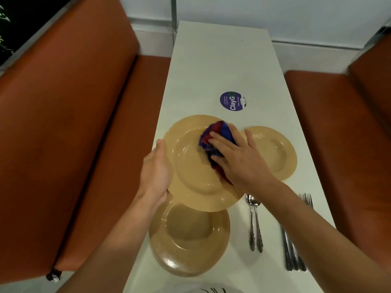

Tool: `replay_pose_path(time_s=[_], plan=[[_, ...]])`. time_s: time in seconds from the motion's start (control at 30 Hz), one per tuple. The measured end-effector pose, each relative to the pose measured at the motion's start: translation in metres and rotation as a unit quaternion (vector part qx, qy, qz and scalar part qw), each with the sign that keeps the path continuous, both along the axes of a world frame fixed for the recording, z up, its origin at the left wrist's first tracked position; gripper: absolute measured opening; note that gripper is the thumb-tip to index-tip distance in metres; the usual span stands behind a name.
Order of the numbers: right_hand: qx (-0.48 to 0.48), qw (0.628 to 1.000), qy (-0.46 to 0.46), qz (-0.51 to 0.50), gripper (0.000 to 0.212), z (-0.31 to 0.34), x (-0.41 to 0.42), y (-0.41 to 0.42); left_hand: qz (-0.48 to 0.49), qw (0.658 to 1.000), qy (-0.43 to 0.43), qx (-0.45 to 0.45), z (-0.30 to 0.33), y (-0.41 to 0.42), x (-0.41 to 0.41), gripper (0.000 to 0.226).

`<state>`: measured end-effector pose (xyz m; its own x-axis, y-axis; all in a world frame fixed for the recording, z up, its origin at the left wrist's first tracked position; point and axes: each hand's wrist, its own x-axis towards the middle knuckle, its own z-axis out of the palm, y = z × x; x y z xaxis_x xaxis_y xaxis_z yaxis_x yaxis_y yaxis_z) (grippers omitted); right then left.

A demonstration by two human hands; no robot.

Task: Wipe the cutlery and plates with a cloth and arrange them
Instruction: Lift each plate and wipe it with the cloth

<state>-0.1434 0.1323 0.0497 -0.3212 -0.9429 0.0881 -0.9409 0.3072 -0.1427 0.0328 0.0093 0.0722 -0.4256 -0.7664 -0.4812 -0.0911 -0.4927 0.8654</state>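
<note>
A left hand (155, 172) grips the rim of a round tan plastic plate (194, 176) while the right hand (239, 159), fingers flat, presses a crumpled red-and-blue cloth (213, 136) into its bowl; two silver spoons (255, 225) lie just below the right wrist.

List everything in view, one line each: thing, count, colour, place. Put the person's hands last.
held plate: 1, tan, lifted above the table's left edge, overlapping the two other plates
near plate: 1, tan, on the table below the held one
far plate: 1, tan, on the table to the right
cloth: 1, blue and red, pressed on the held plate
spoons: 2, silver, side by side right of the near plate
forks: several, silver, near the table's right edge, count unclear
sticker: 1, purple, round, mid-table
table: 1, white, centre
benches: 2, orange-brown, either side
left hand: grips the held plate's rim
right hand: presses the cloth with straight fingers
</note>
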Motion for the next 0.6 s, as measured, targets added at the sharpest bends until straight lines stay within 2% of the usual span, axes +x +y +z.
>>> replay_pose_path(time_s=[0.13,0.3,0.4,0.5,0.6], plan=[[-0.016,0.999,-0.037,0.020,0.060,0.002,0.041,-0.037,0.026,0.999,0.007,0.023,0.005,0.002,-0.009,0.042],[0.012,0.986,-0.132,0.098,0.068,-0.002,0.090,-0.044,0.076,0.995,0.015,0.064,0.001,-0.004,-0.004,0.036],[0.052,0.974,-0.160,0.153,0.062,-0.004,0.090,-0.026,0.087,0.991,0.018,0.097,-0.006,-0.006,0.004,0.040],[0.047,0.965,-0.144,0.215,0.059,-0.011,0.077,-0.001,0.083,0.993,0.015,0.085,-0.007,-0.011,0.009,0.039],[0.068,0.966,-0.078,0.236,0.056,-0.017,0.051,0.023,0.078,0.996,0.019,0.049,-0.012,-0.016,0.015,0.035]])
